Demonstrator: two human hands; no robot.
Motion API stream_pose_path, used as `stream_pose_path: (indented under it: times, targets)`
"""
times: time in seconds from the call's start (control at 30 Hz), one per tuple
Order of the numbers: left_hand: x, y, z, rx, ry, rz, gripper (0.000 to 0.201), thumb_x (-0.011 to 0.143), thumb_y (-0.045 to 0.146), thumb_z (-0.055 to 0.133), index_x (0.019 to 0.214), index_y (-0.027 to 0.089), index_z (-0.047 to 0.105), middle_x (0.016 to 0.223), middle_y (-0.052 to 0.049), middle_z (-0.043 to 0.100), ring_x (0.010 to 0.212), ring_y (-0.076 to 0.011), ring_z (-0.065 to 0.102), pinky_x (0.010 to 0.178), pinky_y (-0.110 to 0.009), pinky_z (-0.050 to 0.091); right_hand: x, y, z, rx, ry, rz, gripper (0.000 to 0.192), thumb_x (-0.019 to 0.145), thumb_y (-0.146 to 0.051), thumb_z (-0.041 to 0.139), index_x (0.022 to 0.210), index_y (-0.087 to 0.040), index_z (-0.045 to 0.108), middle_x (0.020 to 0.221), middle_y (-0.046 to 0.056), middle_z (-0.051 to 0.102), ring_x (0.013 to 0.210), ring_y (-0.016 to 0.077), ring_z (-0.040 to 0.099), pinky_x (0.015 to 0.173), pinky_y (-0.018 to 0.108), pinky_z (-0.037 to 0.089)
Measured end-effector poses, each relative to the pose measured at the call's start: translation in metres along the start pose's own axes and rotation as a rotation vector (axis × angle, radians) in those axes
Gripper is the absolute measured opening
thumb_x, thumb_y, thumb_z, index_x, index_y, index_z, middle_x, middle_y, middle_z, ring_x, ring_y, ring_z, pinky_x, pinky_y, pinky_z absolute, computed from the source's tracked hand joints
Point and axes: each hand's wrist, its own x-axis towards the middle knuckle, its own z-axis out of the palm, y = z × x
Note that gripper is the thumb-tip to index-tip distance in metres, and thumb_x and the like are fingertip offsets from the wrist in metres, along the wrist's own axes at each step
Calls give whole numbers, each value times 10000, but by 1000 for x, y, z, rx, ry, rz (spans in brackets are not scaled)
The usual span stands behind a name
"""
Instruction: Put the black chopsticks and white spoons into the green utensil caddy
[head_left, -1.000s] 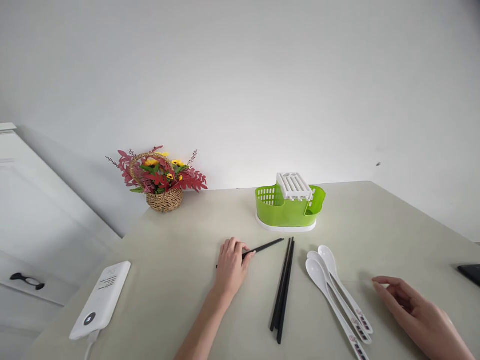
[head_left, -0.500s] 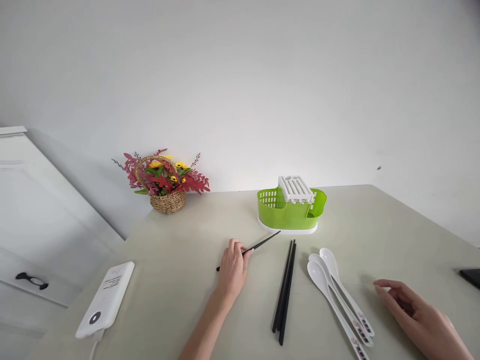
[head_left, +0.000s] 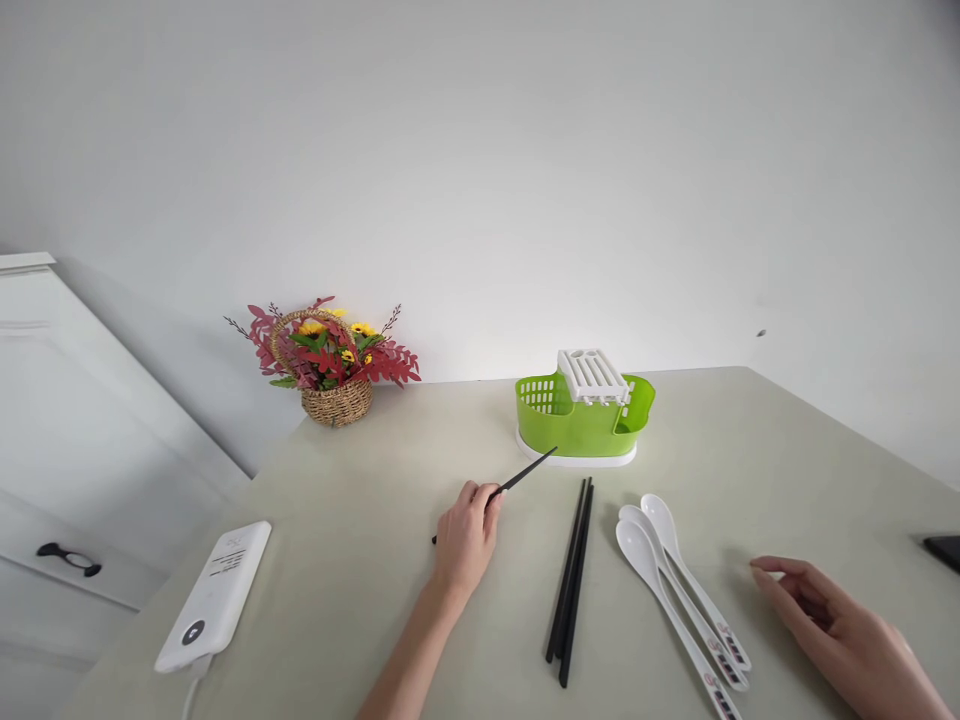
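L hand (head_left: 463, 537) grip clamped on slim, tapered black chopstick (head_left: 529, 469), prob. plastic, approx. mid-length, over pale, flat tabletop (head_left: 337, 560); tip overlaps green perforated plastic caddy (head_left: 581, 432) in view, contact unclear. Should be light, stiff, slightly slick; mid-shaft pinch best, else may twist. R hand (head_left: 844, 622) grip loosely apart, nothing visibly held, near long-handled white plastic-looking spoons (head_left: 679, 588).

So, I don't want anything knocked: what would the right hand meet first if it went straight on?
Probably the rightmost white spoon, though how high the right hand sits is unclear, so it might pass over.
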Motion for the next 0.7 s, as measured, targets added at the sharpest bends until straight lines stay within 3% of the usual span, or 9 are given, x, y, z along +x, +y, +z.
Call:
stream_pose_path:
  times: [0.17, 0.27, 0.33, 0.47, 0.7]
  targets:
    - [-1, 10, -9, -346, 143, -22, 333, 1072, 428, 373, 1007, 240, 639, 817, -10, 597, 609, -129, 525, 577, -246, 400, -1, -3, -2, 2, 16, -16, 553, 816, -758, 493, 1043, -288, 677, 727, -15, 687, 604, 177, 623, 590, 284, 490]
    - [-1, 17, -15, -583, 279, -193, 388, 1072, 510, 333, 944, 235, 576, 629, 56, 372, 494, -122, 313, 491, -249, 286, -2, -5, -3, 5, 15, -18, 546, 813, -753, 500, 1032, -288, 684, 715, -18, 680, 592, 172, 613, 580, 279, 481]
    - [0, 21, -17, -713, 301, -277, 416, 1059, 571, 327, 919, 238, 532, 620, 70, 268, 506, -126, 264, 490, -249, 264, -1, -4, -3, 12, 10, -19, 541, 816, -748, 503, 1033, -287, 684, 694, -23, 667, 579, 167, 599, 573, 274, 473]
    - [2, 27, -17, -840, 311, -304, 430, 1036, 619, 359, 851, 241, 445, 687, 52, 313, 581, -128, 316, 542, -244, 320, 0, 1, 0, 23, 0, 3, 548, 821, -760, 493, 1052, -295, 667, 723, -24, 673, 616, 171, 604, 597, 278, 475]
    - [3, 29, -10, -820, 291, -279, 396, 1059, 584, 318, 850, 251, 364, 743, 33, 348, 650, -142, 364, 638, -257, 395, 1, 4, 2, 35, -24, 24, 570, 815, -792, 478, 1075, -315, 647, 752, -32, 673, 662, 178, 606, 641, 287, 476]
